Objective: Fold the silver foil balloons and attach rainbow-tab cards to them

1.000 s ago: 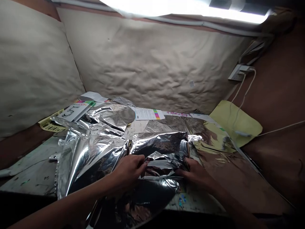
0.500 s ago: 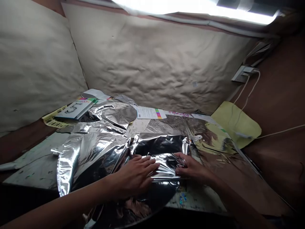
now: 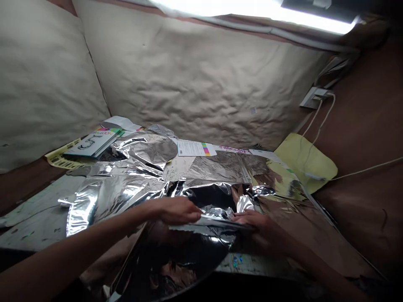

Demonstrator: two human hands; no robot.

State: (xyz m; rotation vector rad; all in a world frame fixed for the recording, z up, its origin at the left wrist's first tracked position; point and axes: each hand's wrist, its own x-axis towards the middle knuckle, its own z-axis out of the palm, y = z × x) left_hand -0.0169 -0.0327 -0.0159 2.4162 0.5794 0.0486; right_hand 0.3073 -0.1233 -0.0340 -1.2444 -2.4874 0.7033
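A shiny silver foil balloon (image 3: 182,247) lies flat and partly folded over the worktable, its near part hanging past the front edge. My left hand (image 3: 179,210) is closed on the folded edge of the foil, thumb side toward the middle. My right hand (image 3: 256,222) grips the other end of that same fold, its fingers partly blurred. Between the two hands the fold makes a straight, slightly raised strip. Just beyond them, more crumpled foil reflects dark and bright patches.
Flat packets (image 3: 91,142) marked with a number lie at the back left. A printed card (image 3: 197,148) rests behind the foil. Yellow sheet (image 3: 321,157) stands at the right, under a wall socket (image 3: 315,97) with white cables. A bright lamp (image 3: 252,14) hangs overhead.
My left hand has gone from lying flat on the foil to gripping its folded edge. Together the hands have lifted the fold slightly. The view has shifted a little.
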